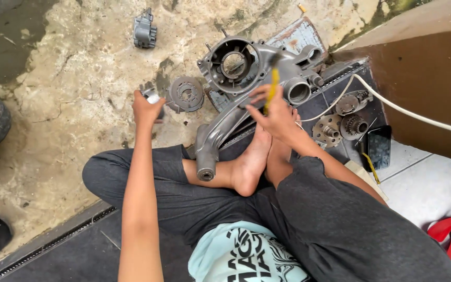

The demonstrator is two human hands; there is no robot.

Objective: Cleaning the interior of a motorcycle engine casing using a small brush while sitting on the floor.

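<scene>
Sitting on the floor, the person's right hand [276, 116] grips a yellow-handled tool [272, 90] over the grey metal engine casing [246, 78] between the feet; left hand [146, 108] closes on a small grey part [151, 96]. Striking or prying seems underway; next needs steady aim.

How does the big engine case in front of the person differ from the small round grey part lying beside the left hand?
The engine case is large, with a deep round opening and a long arm running toward the feet; the round part is small and disc-shaped. The case rests partly on the dark mat, and the right hand holds a yellow-handled tool over it; the disc lies untouched on bare concrete. Both are grey metal.
</scene>
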